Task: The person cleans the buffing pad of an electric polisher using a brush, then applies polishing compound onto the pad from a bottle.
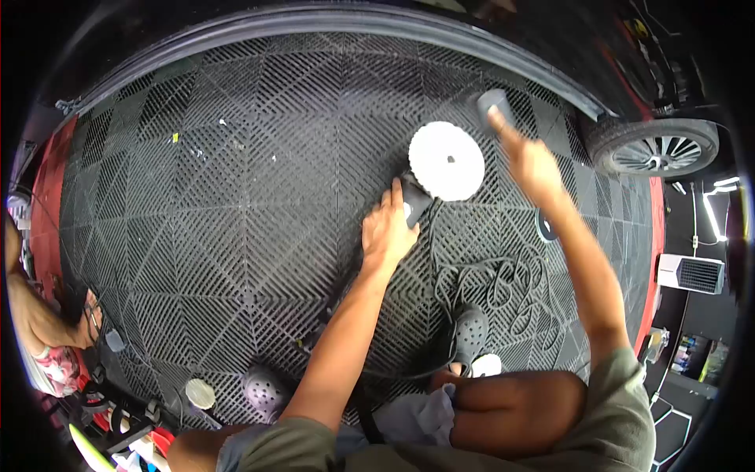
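Left hand (385, 232) and right hand (536, 173), both occupied
The left one grips the dark polisher (418, 198), its white pad (431, 157) (a round one) facing up; the right one holds a grey object (494, 101), blurred, maybe cylindrical; beyond is the car sill (338, 22)

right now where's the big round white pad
In the head view, the big round white pad is right of and above centre, at the end of the dark tool under the left hand.
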`<state>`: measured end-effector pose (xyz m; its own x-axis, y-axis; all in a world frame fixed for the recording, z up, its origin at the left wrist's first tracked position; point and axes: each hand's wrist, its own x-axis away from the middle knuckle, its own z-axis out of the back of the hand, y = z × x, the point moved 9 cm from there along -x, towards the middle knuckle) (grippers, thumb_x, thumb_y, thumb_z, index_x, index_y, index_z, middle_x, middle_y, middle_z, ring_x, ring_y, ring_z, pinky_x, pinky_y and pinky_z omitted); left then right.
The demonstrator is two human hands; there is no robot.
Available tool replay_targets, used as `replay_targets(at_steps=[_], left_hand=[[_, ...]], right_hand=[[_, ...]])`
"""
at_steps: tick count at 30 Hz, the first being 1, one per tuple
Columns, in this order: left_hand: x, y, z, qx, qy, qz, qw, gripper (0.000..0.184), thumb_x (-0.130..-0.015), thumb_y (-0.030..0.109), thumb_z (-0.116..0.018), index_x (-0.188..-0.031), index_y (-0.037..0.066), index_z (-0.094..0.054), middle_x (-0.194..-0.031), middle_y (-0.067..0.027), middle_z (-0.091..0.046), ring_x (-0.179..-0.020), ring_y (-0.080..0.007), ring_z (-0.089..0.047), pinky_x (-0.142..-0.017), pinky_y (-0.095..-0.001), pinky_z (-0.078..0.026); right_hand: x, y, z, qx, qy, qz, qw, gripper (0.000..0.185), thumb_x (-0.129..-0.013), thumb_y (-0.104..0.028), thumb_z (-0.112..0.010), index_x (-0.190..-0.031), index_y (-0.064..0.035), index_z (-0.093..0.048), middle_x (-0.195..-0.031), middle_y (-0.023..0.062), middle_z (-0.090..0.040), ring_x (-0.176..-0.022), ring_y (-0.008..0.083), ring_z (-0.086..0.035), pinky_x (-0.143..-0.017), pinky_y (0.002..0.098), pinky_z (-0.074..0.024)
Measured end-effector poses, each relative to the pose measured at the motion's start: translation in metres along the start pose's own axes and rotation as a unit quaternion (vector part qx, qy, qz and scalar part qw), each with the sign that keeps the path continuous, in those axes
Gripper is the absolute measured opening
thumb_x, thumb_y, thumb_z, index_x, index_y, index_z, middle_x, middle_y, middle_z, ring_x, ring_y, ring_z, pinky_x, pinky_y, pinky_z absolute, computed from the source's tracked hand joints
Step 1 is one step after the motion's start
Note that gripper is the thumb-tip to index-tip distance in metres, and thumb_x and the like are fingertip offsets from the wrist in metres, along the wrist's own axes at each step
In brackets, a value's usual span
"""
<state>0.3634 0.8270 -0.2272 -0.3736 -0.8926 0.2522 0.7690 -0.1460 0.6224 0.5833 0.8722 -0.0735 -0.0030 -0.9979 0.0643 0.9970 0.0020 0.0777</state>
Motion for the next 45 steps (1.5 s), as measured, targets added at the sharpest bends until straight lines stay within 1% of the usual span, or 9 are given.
replay_targets(at_steps=[3, 7, 12, 17, 19, 25, 28, 31, 45], left_hand=[[-0.002, -0.003, 0.001, 0.001, -0.001, 0.013, 1.0, 0.098, -0.077, 0.028, -0.083, -0.155, 0.0, -0.03, -0.136, -0.0222, -0.058, -0.11, -0.0379, -0.067, -0.096, -0.0441, -0.056], [-0.001, 0.0, 0.0, -0.004, -0.003, 0.009, 1.0, 0.099, -0.077, 0.029, -0.083, -0.155, 0.0, -0.03, -0.136, -0.0223, -0.058, -0.108, -0.0386, -0.068, -0.095, -0.0445, -0.056], [-0.006, -0.002, 0.004, 0.006, 0.022, 0.001, 1.0, 0.097, -0.077, 0.028, -0.083, -0.154, -0.001, -0.032, -0.136, -0.0219, -0.058, -0.109, -0.0386, -0.068, -0.095, -0.0446, -0.056], [-0.006, -0.001, 0.005, 0.01, 0.005, 0.025, 1.0, 0.098, -0.078, 0.031, -0.083, -0.156, 0.002, -0.031, -0.139, -0.02, -0.057, -0.112, -0.0384, -0.067, -0.096, -0.0446, -0.056], [-0.006, -0.003, 0.007, 0.021, -0.012, 0.038, 0.999, 0.1, -0.078, 0.033, -0.083, -0.157, 0.003, -0.029, -0.137, -0.0197, -0.058, -0.111, -0.0383, -0.067, -0.096, -0.0458, -0.056], [-0.004, 0.001, 0.005, -0.004, 0.017, 0.006, 1.0, 0.1, -0.078, 0.031, -0.082, -0.157, 0.003, -0.029, -0.139, -0.0191, -0.056, -0.113, -0.0379, -0.066, -0.096, -0.0462, -0.055], [-0.006, -0.003, 0.001, 0.008, 0.005, 0.013, 1.0, 0.098, -0.078, 0.031, -0.082, -0.156, 0.001, -0.03, -0.139, -0.0194, -0.056, -0.112, -0.0371, -0.067, -0.097, -0.0455, -0.055], [-0.005, -0.002, 0.002, -0.001, 0.01, 0.007, 1.0, 0.098, -0.078, 0.03, -0.082, -0.156, 0.001, -0.03, -0.138, -0.0194, -0.057, -0.112, -0.0372, -0.067, -0.096, -0.0454, -0.056], [-0.003, 0.001, 0.004, 0.002, 0.007, 0.02, 1.0, 0.098, -0.078, 0.029, -0.082, -0.156, 0.001, -0.03, -0.141, -0.0207, -0.056, -0.112, -0.0384, -0.067, -0.097, -0.0454, -0.056]], right_hand=[[0.041, -0.065, -0.024, -0.047, -0.08, 0.122, 0.988, 0.076, -0.091, -0.008, -0.056, -0.156, -0.0416, -0.037, -0.07, 0.0187, -0.068, -0.057, 0.0304, -0.068, -0.054, 0.0455, -0.0578], [-0.019, 0.022, -0.011, 0.043, -0.027, -0.046, 0.998, 0.072, -0.094, -0.006, -0.045, -0.158, -0.0387, -0.036, -0.081, 0.021, -0.073, -0.063, 0.0335, -0.072, -0.06, 0.0457, -0.0605], [0.043, -0.064, -0.026, -0.004, -0.063, 0.116, 0.991, 0.069, -0.094, -0.008, -0.055, -0.155, -0.0381, -0.041, -0.084, 0.0167, -0.073, -0.062, 0.0295, -0.071, -0.062, 0.0451, -0.0597], [-0.003, -0.054, -0.003, 0.029, -0.07, 0.003, 0.997, 0.069, -0.097, -0.013, -0.057, -0.157, -0.0406, -0.035, -0.08, 0.0171, -0.072, -0.062, 0.0293, -0.071, -0.057, 0.045, -0.0588], [0.037, -0.103, -0.017, 0.049, -0.026, 0.168, 0.984, 0.081, -0.091, -0.004, -0.057, -0.156, -0.0467, -0.034, -0.087, 0.0185, -0.073, -0.066, 0.0273, -0.073, -0.057, 0.0436, -0.0593], [-0.02, -0.011, 0.019, 0.04, -0.031, -0.032, 0.998, 0.075, -0.094, -0.003, -0.048, -0.159, -0.037, -0.033, -0.081, 0.0166, -0.074, -0.062, 0.0286, -0.072, -0.06, 0.0434, -0.061], [0.044, -0.08, -0.005, 0.042, -0.036, 0.173, 0.983, 0.079, -0.094, -0.006, -0.053, -0.157, -0.0488, -0.032, -0.067, 0.0124, -0.067, -0.054, 0.0267, -0.068, -0.056, 0.0416, -0.0596], [0.0, -0.045, -0.022, 0.12, -0.127, 0.014, 0.985, 0.075, -0.096, -0.008, -0.053, -0.159, -0.0423, -0.029, -0.078, 0.0138, -0.072, -0.063, 0.0277, -0.072, -0.056, 0.0422, -0.06], [0.002, -0.025, 0.015, 0.083, -0.071, -0.002, 0.994, 0.089, -0.09, 0.003, -0.049, -0.156, -0.0532, -0.029, -0.086, 0.0177, -0.074, -0.068, 0.0303, -0.074, -0.062, 0.0455, -0.062]])
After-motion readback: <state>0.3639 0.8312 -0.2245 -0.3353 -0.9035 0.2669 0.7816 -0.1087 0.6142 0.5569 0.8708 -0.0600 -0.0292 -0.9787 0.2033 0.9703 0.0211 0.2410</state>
